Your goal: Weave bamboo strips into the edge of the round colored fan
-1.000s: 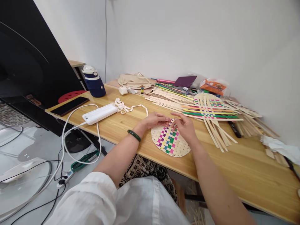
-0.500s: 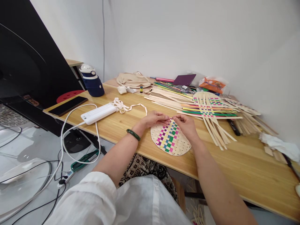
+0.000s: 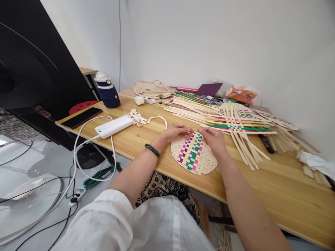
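A round woven mat (image 3: pixel 193 155) of pale strips, with purple, yellow, blue, green and pink checks across it, lies at the front edge of the wooden table. My left hand (image 3: pixel 179 132) pinches its far rim from the left, a dark green bangle (image 3: pixel 152 150) on that wrist. Just to the right, my right hand (image 3: pixel 212 138) grips the same rim between thumb and fingers. The two sets of fingertips are close together with a small gap. Whether a thread or strip is between them is too small to tell.
Right of the mat lies a part-woven piece (image 3: pixel 235 122) with loose strips, near a pile of pale strips (image 3: pixel 188 109). To the left are a white power bank (image 3: pixel 113 126) with a cable, a phone (image 3: pixel 82 118) and a blue bottle (image 3: pixel 108 92). A black marker (image 3: pixel 267 143) lies at right.
The view has shifted slightly, so everything sits a little further right. My fingertips have moved a bit apart at the mat's far rim, showing more of it.
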`<state>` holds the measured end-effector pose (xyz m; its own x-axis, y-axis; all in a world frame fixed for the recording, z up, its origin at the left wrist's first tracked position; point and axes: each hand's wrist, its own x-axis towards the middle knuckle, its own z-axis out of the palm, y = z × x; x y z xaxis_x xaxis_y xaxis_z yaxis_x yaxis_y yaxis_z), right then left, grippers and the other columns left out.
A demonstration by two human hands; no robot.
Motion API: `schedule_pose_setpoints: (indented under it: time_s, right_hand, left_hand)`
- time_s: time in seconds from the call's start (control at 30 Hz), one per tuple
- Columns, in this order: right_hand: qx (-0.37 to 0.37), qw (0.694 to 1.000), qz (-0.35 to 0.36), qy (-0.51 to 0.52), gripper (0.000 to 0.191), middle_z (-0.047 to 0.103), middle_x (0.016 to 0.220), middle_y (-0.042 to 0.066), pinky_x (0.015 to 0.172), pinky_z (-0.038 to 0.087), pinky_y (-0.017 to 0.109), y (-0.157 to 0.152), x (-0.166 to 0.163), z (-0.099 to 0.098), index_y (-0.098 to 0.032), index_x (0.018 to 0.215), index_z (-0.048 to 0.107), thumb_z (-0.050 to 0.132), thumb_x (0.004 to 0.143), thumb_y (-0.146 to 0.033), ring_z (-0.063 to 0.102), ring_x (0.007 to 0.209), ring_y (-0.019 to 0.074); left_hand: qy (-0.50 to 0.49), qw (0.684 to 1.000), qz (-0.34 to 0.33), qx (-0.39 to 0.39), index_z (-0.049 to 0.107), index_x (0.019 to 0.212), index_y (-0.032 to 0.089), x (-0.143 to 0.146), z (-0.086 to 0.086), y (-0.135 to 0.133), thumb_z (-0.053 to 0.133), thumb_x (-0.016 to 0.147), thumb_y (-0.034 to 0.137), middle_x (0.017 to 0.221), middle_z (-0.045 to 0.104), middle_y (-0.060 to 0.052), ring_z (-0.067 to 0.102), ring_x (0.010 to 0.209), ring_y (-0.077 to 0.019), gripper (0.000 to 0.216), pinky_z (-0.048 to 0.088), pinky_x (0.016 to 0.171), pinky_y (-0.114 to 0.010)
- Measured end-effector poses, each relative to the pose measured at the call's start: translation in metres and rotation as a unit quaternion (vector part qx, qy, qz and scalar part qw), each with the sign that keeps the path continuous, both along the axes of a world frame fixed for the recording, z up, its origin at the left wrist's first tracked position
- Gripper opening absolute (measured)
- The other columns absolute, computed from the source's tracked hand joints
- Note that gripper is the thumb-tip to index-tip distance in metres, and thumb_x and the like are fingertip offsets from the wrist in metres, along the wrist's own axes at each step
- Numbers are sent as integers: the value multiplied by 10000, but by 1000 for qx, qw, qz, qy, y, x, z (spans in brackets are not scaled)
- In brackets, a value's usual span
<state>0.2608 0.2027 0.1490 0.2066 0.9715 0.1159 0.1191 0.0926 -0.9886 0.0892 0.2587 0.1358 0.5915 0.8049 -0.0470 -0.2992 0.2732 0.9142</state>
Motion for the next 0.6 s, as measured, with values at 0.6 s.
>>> schedule_pose_setpoints:
  time_s: [0.6]
  right_hand:
    - [-112,991,41,60,478,345,432,-95,372,141,179,0,-4,-7,-150,695,608,846,436,-473,236,391,20]
  left_hand:
    - [27,990,80,108,731,914,141,2,14,-3,751,672,393,900,713,-87,653,795,-159,350,519,798,-343]
